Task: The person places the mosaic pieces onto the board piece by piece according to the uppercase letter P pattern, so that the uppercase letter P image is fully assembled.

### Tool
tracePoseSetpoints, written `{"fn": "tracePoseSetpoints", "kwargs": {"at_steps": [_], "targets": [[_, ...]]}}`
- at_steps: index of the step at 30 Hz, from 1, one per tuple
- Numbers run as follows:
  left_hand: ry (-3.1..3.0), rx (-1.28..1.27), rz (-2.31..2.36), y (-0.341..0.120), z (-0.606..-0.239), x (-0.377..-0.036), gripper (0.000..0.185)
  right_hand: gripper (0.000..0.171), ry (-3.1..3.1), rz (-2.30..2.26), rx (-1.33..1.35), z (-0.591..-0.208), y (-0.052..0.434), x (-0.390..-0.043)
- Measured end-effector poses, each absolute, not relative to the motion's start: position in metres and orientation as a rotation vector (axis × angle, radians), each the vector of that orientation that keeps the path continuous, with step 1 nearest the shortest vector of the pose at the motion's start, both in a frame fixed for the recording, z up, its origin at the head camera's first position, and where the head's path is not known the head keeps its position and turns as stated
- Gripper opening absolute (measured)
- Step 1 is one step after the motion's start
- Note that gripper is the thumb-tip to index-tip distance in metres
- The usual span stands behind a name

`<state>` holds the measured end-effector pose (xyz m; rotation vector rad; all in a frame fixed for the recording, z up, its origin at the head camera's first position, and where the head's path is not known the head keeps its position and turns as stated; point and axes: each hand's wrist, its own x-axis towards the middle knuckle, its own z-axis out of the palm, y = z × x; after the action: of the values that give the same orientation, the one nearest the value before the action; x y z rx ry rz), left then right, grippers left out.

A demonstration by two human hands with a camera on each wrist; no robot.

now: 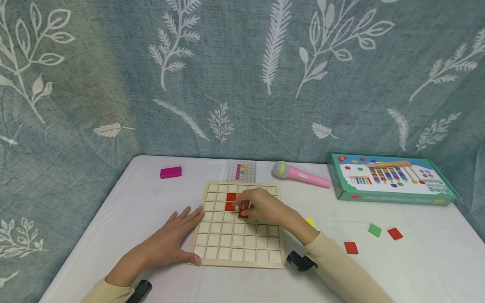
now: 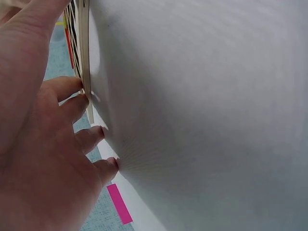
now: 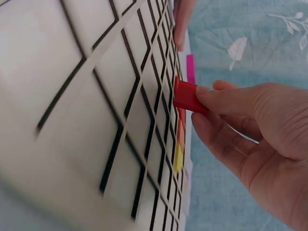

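A wooden grid board (image 1: 219,240) lies on the white table, with red square tiles (image 1: 230,201) set in cells of its upper rows. My right hand (image 1: 261,205) pinches a red square tile (image 3: 187,96) between thumb and fingers, close over the board. In the right wrist view, a yellow tile (image 3: 178,158) and more red show in the grid beyond it; in the head view the hand covers part of that area. My left hand (image 1: 176,237) lies spread at the board's left edge, fingertips and thumb touching the frame.
Behind the board lies a small pattern card (image 1: 241,171). A pink microphone (image 1: 303,174) and a boxed toy set (image 1: 394,179) sit at the back right, a magenta block (image 1: 171,172) at the back left. Loose green (image 1: 374,230), red (image 1: 351,248) and yellow tiles (image 1: 310,221) lie right.
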<state>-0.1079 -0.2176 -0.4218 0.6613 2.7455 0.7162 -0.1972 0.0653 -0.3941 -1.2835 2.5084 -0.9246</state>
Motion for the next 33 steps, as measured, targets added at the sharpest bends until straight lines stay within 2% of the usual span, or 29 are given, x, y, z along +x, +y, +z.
{"fn": "tracePoseSetpoints", "kwargs": {"at_steps": [11, 33], "targets": [[2.732, 0.652, 0.721, -0.217, -0.424, -0.11, 0.117, 0.022, 2.459, -0.967, -1.235, -0.399, 0.039, -0.202], [2.739, 0.664, 0.723, -0.217, -0.422, -0.108, 0.117, 0.019, 2.484, -0.913, -1.189, -0.408, 0.025, -0.199]]}}
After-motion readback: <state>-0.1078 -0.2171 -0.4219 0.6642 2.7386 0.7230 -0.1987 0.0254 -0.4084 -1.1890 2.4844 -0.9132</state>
